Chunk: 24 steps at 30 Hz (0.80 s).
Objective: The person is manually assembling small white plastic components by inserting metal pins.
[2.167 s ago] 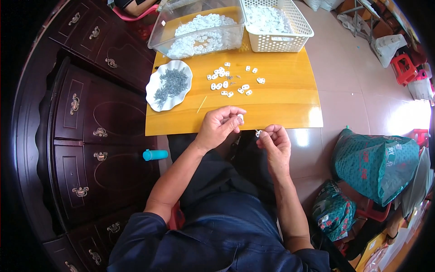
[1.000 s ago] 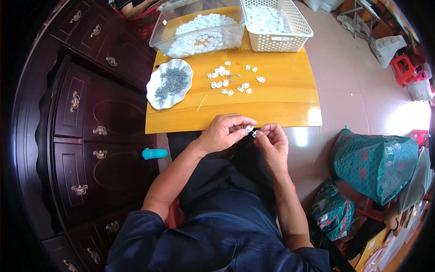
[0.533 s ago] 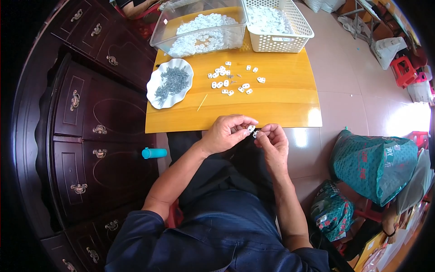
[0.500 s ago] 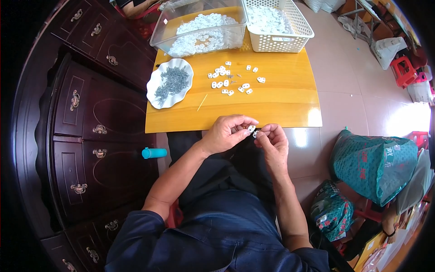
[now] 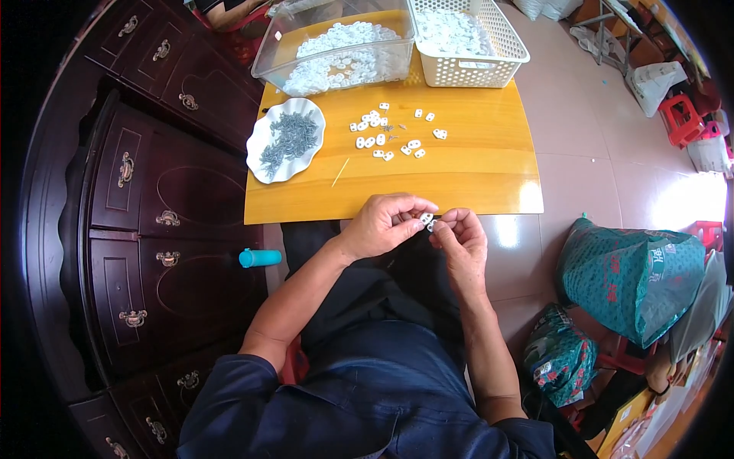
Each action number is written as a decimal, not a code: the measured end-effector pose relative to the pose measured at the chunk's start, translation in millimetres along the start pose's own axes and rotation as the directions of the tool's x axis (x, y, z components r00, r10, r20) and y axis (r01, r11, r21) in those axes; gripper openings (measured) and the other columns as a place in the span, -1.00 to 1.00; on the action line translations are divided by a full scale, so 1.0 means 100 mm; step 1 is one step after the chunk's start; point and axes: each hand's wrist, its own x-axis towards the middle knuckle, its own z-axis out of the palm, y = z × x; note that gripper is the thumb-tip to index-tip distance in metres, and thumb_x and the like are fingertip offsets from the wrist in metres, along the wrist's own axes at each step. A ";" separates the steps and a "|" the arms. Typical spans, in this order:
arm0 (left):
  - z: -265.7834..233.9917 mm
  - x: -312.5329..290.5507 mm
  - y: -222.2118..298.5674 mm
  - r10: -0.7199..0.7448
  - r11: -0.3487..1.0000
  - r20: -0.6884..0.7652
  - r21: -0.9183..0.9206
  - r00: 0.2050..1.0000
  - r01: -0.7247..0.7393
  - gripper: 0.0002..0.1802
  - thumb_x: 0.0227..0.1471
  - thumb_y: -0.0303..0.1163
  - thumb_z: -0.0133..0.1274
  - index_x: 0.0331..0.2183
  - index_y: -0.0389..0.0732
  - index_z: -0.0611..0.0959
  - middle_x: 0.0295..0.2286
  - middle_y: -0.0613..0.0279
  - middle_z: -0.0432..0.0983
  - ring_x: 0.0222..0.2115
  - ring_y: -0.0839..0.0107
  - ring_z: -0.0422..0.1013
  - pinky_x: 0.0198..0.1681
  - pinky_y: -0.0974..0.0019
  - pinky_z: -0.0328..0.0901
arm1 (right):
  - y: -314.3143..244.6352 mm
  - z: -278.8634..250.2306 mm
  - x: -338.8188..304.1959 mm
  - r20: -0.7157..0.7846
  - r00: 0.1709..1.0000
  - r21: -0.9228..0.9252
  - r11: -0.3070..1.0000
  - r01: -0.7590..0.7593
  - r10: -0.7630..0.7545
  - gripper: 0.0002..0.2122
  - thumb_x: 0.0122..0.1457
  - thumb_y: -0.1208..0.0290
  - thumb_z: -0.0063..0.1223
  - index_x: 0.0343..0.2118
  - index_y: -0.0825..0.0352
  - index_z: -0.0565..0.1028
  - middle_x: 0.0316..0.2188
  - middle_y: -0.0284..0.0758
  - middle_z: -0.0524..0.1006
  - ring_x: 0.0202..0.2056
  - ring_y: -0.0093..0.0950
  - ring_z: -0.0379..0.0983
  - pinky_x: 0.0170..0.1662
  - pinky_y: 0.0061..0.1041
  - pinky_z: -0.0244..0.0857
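Note:
Just off the table's front edge, my left hand (image 5: 386, 225) pinches a small white plastic piece with two dark holes (image 5: 426, 219) between thumb and fingers. My right hand (image 5: 463, 245) meets it there, its thumb and fingertips closed on a second small white piece (image 5: 431, 226). These two pieces are together or nearly so; the fingers partly cover them. On the yellow table (image 5: 451, 183) beyond lie several more such white two-holed pieces (image 5: 381, 140). Among them are a few tiny grey screws or nails (image 5: 388, 128).
A scalloped white dish (image 5: 256, 145) holds many grey screws or nails. A thin yellow stick (image 5: 341, 172) lies beside it. A clear bin (image 5: 397, 61) and a cream basket (image 5: 466, 74) of white pieces stand at the back. Dark drawers (image 5: 202, 199) flank the left; green bags (image 5: 623, 275) sit right.
Both hands stay almost where they were, fingers still closed. The white pieces between them have shifted very slightly to the right.

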 end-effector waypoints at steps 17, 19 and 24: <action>0.05 0.01 -0.02 0.052 0.995 0.004 0.087 0.999 -0.052 -0.73 0.06 -0.63 0.14 -0.15 -0.28 0.68 -0.47 0.33 0.48 -0.49 0.61 0.38 -0.40 0.50 0.31 | 0.01 0.02 0.00 -0.014 1.000 0.026 1.000 0.007 -0.007 -0.89 0.21 0.64 0.10 -0.26 0.36 0.42 -0.42 -0.46 0.48 -0.42 -0.72 0.40 -0.32 -0.72 0.32; 0.05 0.01 -0.04 0.048 0.995 0.008 0.088 0.999 -0.048 -0.73 0.06 -0.62 0.14 -0.15 -0.28 0.69 -0.47 0.33 0.48 -0.49 0.61 0.38 -0.40 0.50 0.31 | 0.02 0.02 -0.01 -0.014 1.000 0.022 1.000 0.014 -0.013 -0.89 0.21 0.64 0.10 -0.26 0.36 0.42 -0.42 -0.46 0.49 -0.42 -0.72 0.41 -0.32 -0.72 0.32; 0.04 0.01 -0.06 0.024 0.998 0.026 0.065 0.999 -0.026 -0.72 0.07 -0.61 0.16 -0.13 -0.28 0.69 -0.41 0.34 0.52 -0.46 0.64 0.38 -0.38 0.52 0.30 | 0.03 0.02 -0.02 -0.040 0.999 0.029 0.999 0.028 -0.027 -0.89 0.21 0.64 0.11 -0.25 0.36 0.42 -0.42 -0.45 0.49 -0.41 -0.71 0.42 -0.32 -0.73 0.33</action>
